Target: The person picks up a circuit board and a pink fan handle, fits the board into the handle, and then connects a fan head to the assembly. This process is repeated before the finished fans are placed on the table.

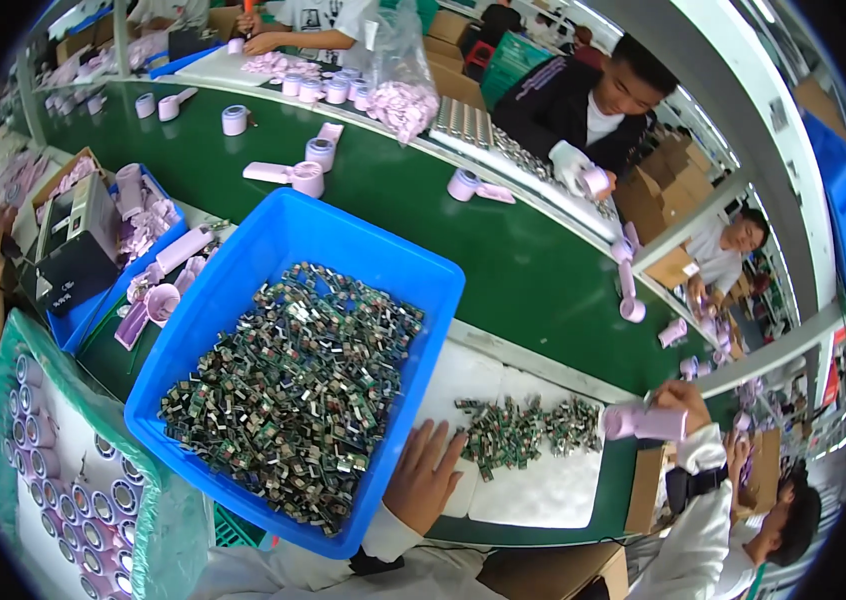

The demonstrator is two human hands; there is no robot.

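Note:
A large blue bin is heaped with small green circuit boards that carry metal parts. Against its right wall lies my left hand, fingers spread; whether the thumb grips the bin is hidden. Just beyond those fingertips, a loose pile of the same boards is spread over a white foam sheet. Farther right, my right hand is closed around a pink plastic housing with a rounded end, held above the edge of the green belt.
A green conveyor belt carries pink housings. At left stand a blue tray of pink parts and a green-lined box of round pink pieces. Across the belt, a gloved co-worker holds a housing. A cardboard box stands at right.

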